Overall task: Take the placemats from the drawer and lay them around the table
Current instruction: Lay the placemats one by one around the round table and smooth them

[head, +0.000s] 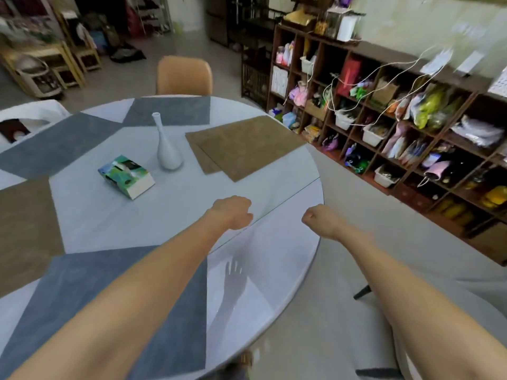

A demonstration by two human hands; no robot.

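Counting placemats: three grey (170, 110), three brown (247, 145).

One head-worn wide-angle view looks forward and steeply down from close above the near edge of the round surface (170, 204), which fills the left and centre of the frame. Both forearms reach in from the bottom. Shelves (384, 119) bend across the upper right; a chair (183, 75) sits upper centre.

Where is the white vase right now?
The white vase stands upright near the middle of the round table, between the tissue box and the brown placemats.
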